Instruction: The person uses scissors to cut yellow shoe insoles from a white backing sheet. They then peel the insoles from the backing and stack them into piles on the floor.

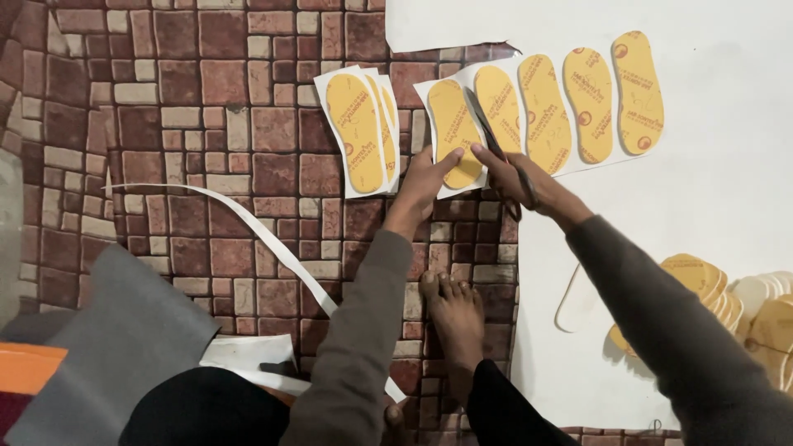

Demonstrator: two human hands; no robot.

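Both arms reach forward, hands close together.

The left hand (423,183) lies palm down with fingers stretched forward and pressed flat, the thumb angled toward the right hand. Its wrist is straight, and the forearm, in a grey-brown sleeve, runs back and down toward the body. The right hand (519,176) sits just beside it, fingers curled shut in a grip, the index finger pointing left toward the left thumb, so the two nearly touch. The right forearm, in a dark sleeve, comes in at a slant from the lower right. A bare foot (453,312) rests flat between the two arms, toes pointing forward.
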